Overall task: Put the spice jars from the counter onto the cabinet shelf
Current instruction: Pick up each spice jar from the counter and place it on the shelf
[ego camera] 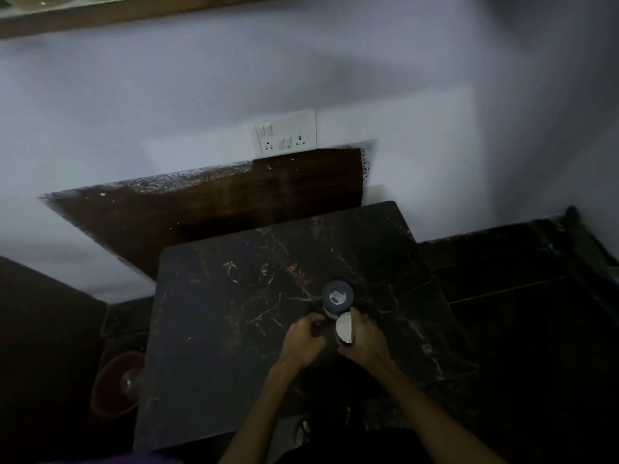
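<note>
1. Nearest to me, both bare forearms reach up from the bottom edge over the dark marble counter (207, 329), which is veined with pale streaks.
2. My right hand (365, 339) is wrapped around a jar with a silver lid (345, 329); fingers and thumb curl round its side, and the lid faces up towards the camera. Whether the jar's base touches the counter I cannot tell.
3. My left hand (306, 339) sits just beside it, fingers loosely curled inward with the tips near the jars. I see nothing held in it, though blur and dim light make the fingertips hard to read.
4. Just beyond both hands stands a second jar with a dark blue lid (337, 294), upright on the counter and close against the silver-lidded one; I cannot tell whether they touch.
5. To the left, below the counter edge, a red bowl-like object (117, 386) lies in shadow.
6. Further back, a brown wooden panel (234, 199) leans along the pale wall.
7. Above it, a white switch-and-socket plate (286, 132) is set into the wall.
8. At the top edge runs a wooden cabinet ledge (134, 11).
</note>
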